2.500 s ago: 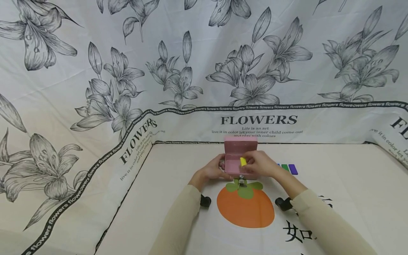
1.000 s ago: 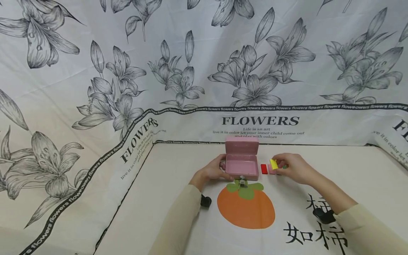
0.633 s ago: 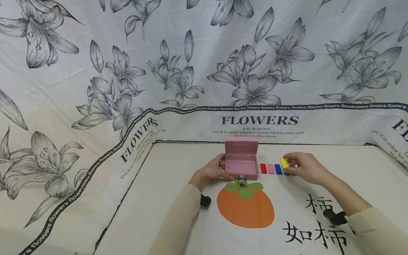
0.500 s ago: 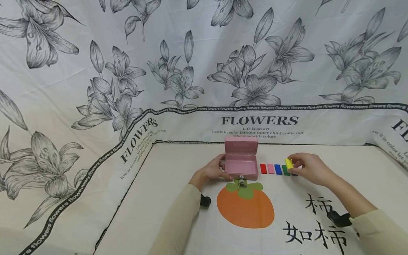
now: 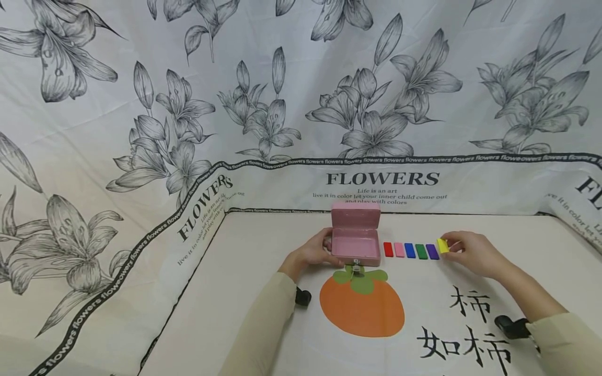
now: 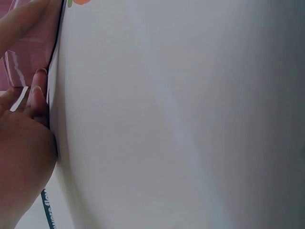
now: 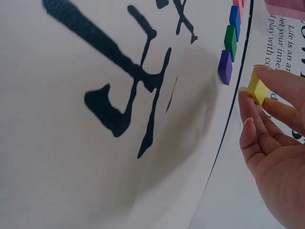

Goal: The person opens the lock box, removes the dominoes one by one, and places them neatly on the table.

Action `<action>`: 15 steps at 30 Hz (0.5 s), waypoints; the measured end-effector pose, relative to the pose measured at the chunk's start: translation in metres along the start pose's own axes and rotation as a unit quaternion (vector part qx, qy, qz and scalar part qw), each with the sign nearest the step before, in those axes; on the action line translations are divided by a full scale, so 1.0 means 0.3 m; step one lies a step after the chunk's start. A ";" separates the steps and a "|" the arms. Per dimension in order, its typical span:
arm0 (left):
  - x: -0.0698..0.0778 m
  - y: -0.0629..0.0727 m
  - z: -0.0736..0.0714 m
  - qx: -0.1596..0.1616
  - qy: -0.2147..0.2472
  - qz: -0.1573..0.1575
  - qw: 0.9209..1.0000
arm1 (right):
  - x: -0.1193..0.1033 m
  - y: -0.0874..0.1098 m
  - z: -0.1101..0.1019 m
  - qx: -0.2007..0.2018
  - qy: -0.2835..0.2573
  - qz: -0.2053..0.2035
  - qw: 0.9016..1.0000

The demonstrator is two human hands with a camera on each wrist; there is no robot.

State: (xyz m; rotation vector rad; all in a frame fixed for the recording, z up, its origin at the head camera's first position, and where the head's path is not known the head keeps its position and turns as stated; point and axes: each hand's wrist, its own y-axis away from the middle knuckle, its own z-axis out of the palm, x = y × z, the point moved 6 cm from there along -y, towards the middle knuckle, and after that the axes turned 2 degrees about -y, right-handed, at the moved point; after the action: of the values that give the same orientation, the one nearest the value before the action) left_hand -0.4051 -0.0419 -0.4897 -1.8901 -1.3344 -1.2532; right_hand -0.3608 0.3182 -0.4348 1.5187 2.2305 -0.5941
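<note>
A pink metal box stands with its lid up and a small clasp at its front. My left hand grips its left side, thumb toward the front; in the left wrist view the fingers lie against the pink wall. Between thumb and fingertips, my right hand pinches a yellow block, tilted, just right of the purple block. That block ends a row running right from the box: red block, pink block, blue block and green block.
The table is covered by a white cloth with a printed orange persimmon before the box and black characters at the front right. A flower-printed curtain hangs behind and to the left.
My right hand has carried the yellow block out of the pink box and rightward past the row, uncovering the other blocks. My left hand has stayed on the box.
</note>
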 end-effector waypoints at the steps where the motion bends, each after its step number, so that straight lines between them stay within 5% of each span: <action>1: 0.001 0.001 -0.001 0.001 0.000 0.000 1.000 | 0.008 0.000 0.001 -0.001 -0.001 0.000 1.000; 15: 0.006 0.004 -0.002 -0.003 0.003 0.001 1.000 | 0.091 -0.024 0.030 -0.030 0.003 0.020 0.999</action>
State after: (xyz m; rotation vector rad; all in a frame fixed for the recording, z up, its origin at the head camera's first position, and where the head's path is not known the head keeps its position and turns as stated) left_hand -0.4039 -0.0420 -0.4877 -1.8893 -1.3261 -1.2618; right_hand -0.3763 0.3321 -0.4558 1.5337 2.1954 -0.5071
